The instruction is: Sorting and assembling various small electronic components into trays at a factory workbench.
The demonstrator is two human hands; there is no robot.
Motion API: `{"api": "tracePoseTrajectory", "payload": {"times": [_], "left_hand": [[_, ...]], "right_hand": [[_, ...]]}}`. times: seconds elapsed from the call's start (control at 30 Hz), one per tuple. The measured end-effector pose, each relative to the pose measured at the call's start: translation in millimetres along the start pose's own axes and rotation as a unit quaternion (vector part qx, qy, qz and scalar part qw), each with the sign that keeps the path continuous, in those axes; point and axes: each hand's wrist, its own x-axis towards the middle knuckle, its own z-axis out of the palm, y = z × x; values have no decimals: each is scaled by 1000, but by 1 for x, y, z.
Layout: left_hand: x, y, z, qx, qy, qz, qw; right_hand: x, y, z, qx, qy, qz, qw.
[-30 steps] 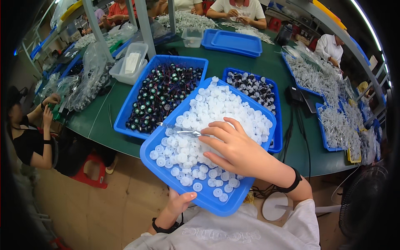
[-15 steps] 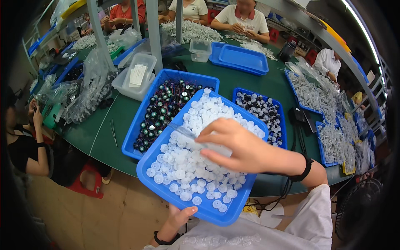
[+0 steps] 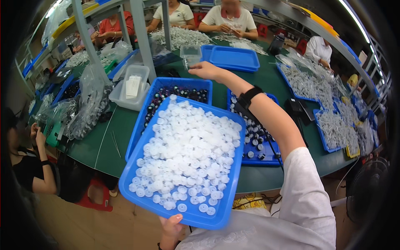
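My left hand grips the near edge of a blue plastic tray, thumb on its rim and other fingers hidden below. The tray is tilted and heaped with small round translucent white plastic discs. My right hand is stretched out over the table, beyond the tray. Its fingers are drawn together beside a clear plastic tub. Thin silvery lines show at the fingertips, but I cannot make out whether the hand holds them or they belong to the tub.
Behind the held tray stands a blue bin of dark round parts. Another blue tray of black-and-white parts lies to its right. Stacked blue trays, a grey upright post and tweezers are around. Co-workers sit across the table.
My right hand has moved from above the discs to the far side, by the clear tub. The held tray has shifted slightly left and nearer, covering more of the bin behind.
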Motion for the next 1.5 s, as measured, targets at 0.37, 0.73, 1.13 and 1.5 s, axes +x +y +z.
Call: {"api": "tracePoseTrajectory", "payload": {"times": [0.37, 0.73, 1.13, 1.5], "left_hand": [[10, 18, -22, 16, 53, 116, 992], [37, 32, -5, 39, 59, 151, 986], [20, 18, 21, 103, 117, 162, 974], [30, 4, 29, 76, 84, 128, 985]], "right_hand": [[-285, -55, -32, 41, -20, 1, 999], [-384, 38, 33, 578, 205, 218, 759], [-374, 46, 34, 663, 280, 189, 668], [-409, 51, 11, 633, 313, 219, 673]]}}
